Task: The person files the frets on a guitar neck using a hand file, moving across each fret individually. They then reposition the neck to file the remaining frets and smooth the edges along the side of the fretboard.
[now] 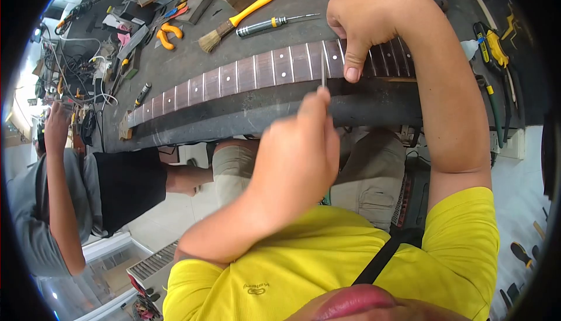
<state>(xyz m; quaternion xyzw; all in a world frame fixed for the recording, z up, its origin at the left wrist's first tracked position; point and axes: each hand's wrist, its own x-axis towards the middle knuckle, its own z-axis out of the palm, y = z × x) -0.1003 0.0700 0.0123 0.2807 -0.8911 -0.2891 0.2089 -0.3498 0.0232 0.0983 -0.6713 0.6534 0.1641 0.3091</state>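
A long guitar neck (245, 74) with a dark fretboard, metal frets and pale dot inlays lies along the front of the bench. My left hand (301, 140) is closed round a thin metal file-like tool (324, 72); its handle is hidden in my fist. The tool's slim shaft points away from me, over the fretboard and in line with a fret. Just right of it, my right hand (368, 28) grips the neck, thumb on the near edge. Its other fingers are mostly hidden behind the hand.
A brush (239, 20) with a yellow handle and a silver screwdriver (274, 24) lie beyond the neck. Orange-handled pliers (169, 35) and several tools crowd the back left. A yellow-black cutter (492, 46) lies right. Another person's arm (57, 180) is at the left.
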